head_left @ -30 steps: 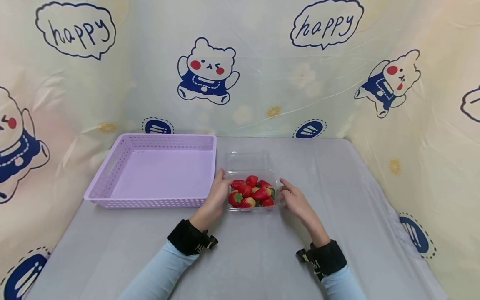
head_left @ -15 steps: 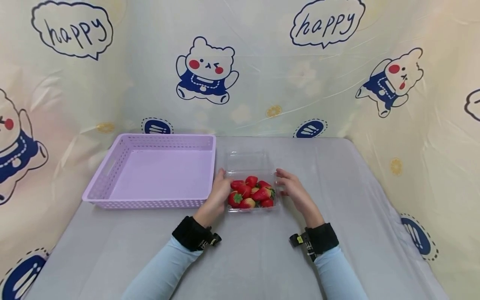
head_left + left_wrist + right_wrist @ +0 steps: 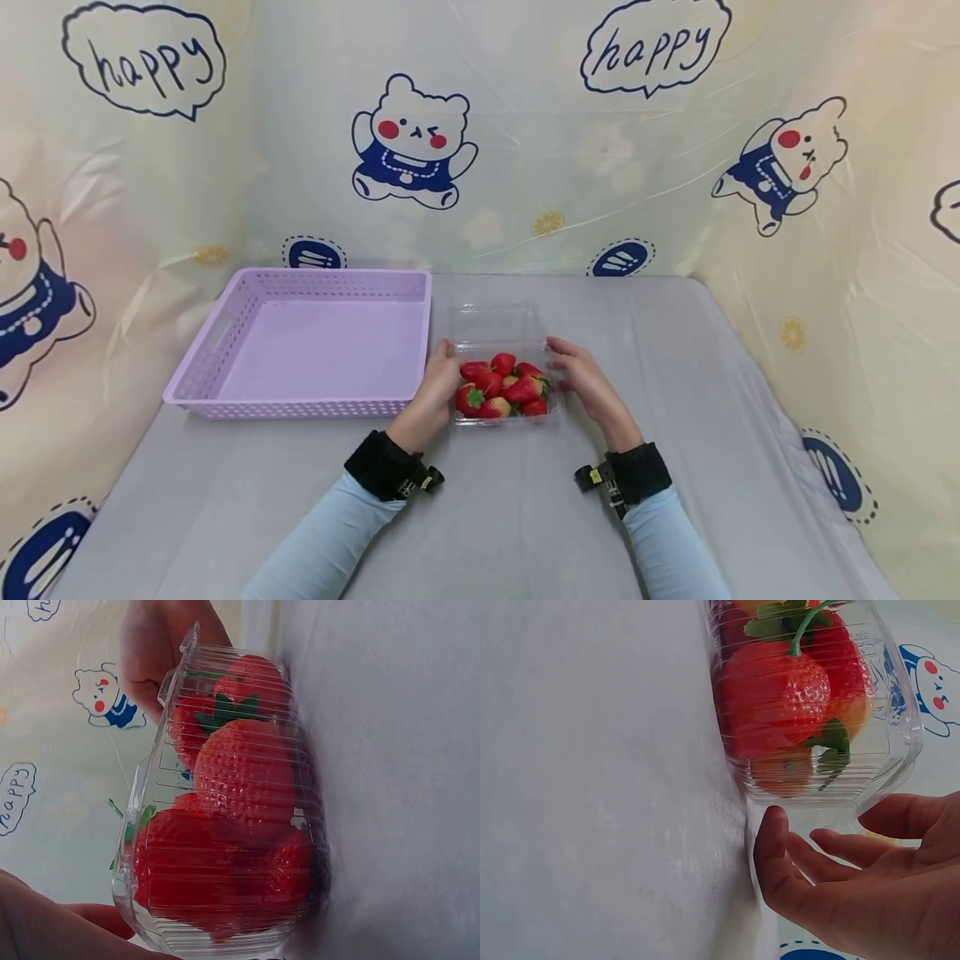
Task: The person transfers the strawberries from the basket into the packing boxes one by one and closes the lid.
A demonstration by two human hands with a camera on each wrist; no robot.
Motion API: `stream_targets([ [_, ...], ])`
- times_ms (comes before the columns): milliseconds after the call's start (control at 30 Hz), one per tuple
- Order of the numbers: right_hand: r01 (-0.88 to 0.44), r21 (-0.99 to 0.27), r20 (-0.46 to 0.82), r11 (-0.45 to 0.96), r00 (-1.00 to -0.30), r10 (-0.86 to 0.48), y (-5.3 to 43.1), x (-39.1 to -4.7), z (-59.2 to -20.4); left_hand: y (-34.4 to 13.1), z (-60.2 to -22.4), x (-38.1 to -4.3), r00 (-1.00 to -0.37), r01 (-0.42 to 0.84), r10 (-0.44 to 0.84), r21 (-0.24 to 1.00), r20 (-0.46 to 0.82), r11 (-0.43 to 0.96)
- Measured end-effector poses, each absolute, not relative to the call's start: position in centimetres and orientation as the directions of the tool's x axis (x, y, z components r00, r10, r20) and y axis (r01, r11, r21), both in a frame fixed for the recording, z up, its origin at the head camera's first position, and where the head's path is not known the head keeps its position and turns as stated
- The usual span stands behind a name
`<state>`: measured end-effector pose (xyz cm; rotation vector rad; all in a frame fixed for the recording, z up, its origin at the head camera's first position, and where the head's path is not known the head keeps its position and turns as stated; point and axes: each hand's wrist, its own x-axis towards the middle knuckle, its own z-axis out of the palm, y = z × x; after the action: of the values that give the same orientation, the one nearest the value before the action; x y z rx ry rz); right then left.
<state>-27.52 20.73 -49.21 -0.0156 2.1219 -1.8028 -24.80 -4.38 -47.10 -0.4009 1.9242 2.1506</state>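
Note:
A clear plastic clamshell container rests on the grey cloth, its transparent lid folded back behind it. Several red strawberries with green leaves fill it. My left hand grips the container's left side, with fingertips at the rim. In the left wrist view this hand shows only in the lower left corner, mostly cut off. My right hand is at the opposite side, its thumb right at the rim. In the right wrist view its fingers are loosely bent just off the ribbed wall.
A lilac perforated basket stands to the left, close to my left hand. Grey cloth covers the table. Behind it hangs a pale curtain printed with bears and "happy" bubbles.
My right hand has moved inward and slightly away from me, to the container's right rim. My left hand stays at the left side. Container and basket stay in place.

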Motion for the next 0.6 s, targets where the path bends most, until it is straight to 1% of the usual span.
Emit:
stream_targets([
  [367,0.204,-0.961,-0.240,0.188,-0.950,-0.201,20.53,-27.44,-49.18,-4.28,-47.19,-24.98,-0.933,-0.350,-0.036,0.925,-0.359,-0.146],
  [600,0.202,-0.960,-0.233,0.191,-0.960,-0.155,20.44,-27.40,-49.10,-4.31,-47.09,-25.00,-0.928,-0.357,-0.037,0.915,-0.370,-0.186],
])
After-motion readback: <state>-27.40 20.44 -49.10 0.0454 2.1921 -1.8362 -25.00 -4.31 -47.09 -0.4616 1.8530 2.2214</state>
